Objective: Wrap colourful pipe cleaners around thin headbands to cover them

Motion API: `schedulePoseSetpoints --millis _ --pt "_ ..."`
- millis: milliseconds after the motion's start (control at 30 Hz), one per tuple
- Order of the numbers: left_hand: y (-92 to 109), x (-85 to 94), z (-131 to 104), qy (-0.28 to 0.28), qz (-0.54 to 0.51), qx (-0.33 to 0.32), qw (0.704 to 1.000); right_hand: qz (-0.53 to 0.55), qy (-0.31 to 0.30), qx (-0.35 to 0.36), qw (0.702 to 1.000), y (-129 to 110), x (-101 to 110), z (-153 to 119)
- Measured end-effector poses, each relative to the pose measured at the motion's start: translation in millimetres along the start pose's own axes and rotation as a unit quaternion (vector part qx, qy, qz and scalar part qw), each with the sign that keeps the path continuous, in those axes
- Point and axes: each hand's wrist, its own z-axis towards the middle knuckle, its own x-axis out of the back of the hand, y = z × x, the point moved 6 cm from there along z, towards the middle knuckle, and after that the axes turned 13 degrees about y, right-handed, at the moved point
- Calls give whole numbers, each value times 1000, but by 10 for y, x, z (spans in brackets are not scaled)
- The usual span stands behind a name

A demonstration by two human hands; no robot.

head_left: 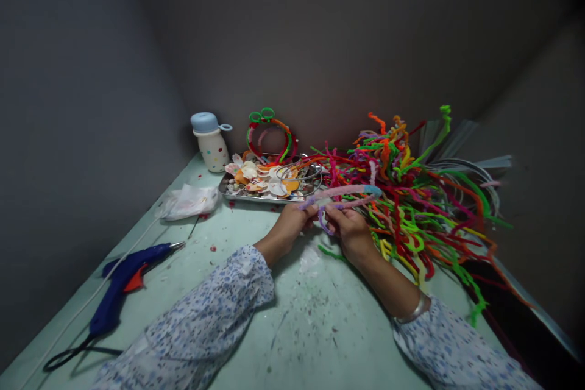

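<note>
Pipe-cleaner hoop was in the middle, near the metal tray. I saw the left hand and right hand pinching it. I thought its curly purple end could unwind if fingers slipped, or the messy pipe-cleaner pile on the right could snag it.

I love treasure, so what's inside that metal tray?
In the metal tray, I see flat white and orange shapes, some like flowers, and small round bits at the left. The pile covers most of the bottom, so what's underneath is hidden.
</note>
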Motion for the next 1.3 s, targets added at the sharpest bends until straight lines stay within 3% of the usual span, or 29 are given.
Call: schedulePoseSetpoints --millis 200,333,667,1000,1300 --pt "38 0 44 -21 41 -90 995 59 10 -35 998 -25 -24 10" --pt "58 20 36 -4 73 -151 986 62 8 -50 997 -19 -35 -1" --pt "168 62 -20 55 112 -190 974 78 -21 -54 995 -32 -73 -28" --pt "179 89 -51 68 86 -170 979 30 -7 -40 999 1 -45 13" --pt "168 93 -63 78 77 -101 989 50 -9 -50 997 11 -63 2"
